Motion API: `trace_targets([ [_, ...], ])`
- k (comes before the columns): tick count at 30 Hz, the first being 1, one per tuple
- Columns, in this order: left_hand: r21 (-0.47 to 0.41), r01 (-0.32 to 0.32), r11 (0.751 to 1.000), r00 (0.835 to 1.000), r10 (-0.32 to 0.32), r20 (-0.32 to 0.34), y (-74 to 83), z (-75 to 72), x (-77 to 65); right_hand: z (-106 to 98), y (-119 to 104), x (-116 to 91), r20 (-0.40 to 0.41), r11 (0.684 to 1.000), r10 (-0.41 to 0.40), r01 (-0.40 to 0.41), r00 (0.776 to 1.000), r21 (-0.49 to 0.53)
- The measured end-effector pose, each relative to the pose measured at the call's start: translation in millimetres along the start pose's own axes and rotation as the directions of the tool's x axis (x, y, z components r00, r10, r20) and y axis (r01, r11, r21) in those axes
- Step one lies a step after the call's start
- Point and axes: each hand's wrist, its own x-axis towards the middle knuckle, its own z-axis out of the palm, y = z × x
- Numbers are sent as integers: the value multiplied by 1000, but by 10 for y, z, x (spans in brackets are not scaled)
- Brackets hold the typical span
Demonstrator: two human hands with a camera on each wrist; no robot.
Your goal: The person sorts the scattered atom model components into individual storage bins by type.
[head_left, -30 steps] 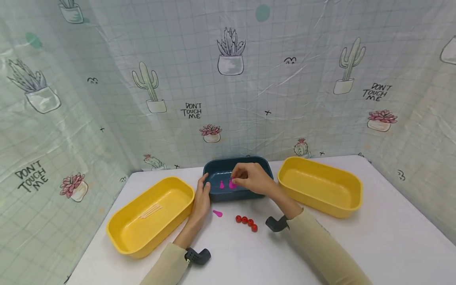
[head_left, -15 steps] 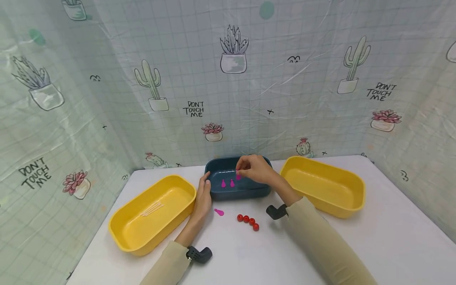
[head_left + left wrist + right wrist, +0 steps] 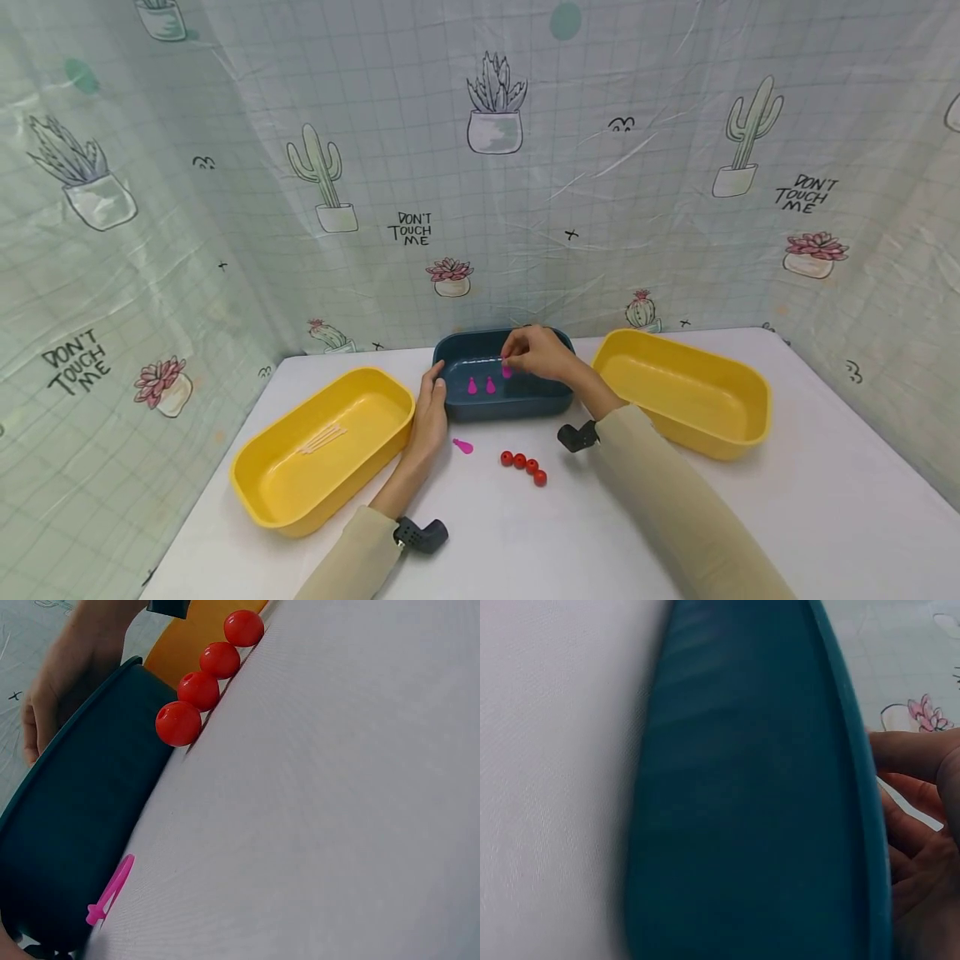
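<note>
My right hand (image 3: pixel 542 352) is over a dark teal plastic box (image 3: pixel 510 408), thumb and fingertips pinching a small pink pear-shaped piece (image 3: pixel 507 372). Two similar pink pieces lie side by side on the box floor, one (image 3: pixel 472 387) left of the other (image 3: pixel 491 386). My left hand (image 3: pixel 427 421) rests along the box's left end, fingers fairly straight at the rim. Another pink piece (image 3: pixel 463 447) lies on the table before the box, appearing as a thin loop with a knobbed end in the left wrist view. The right wrist view shows the box wall hiding the fingertips.
Several red beads (image 3: pixel 522 467) sit in a slanting row on the white table (image 3: pixel 525 550). A yellow tray (image 3: pixel 315 500) with several thin pale sticks (image 3: pixel 323 438) stands at left, and another yellow tray (image 3: pixel 682 392) at right. A patterned curtain (image 3: pixel 375 167) closes off the back.
The right hand has shifted slightly right and back inside the box, leaving two pink pieces lying separately on its floor. The left hand stays at the box.
</note>
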Motion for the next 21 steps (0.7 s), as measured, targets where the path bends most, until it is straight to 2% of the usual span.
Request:
trace_targets([
  [7,-6,-4,1000,1000,4,1,-3,5,0,41,71,78,12,1000,11,-11,1000,-18],
  [21,2,3,1000,1000,-3,-6,23,4,-17,163,219,191,31,992,124,-124,992,2],
])
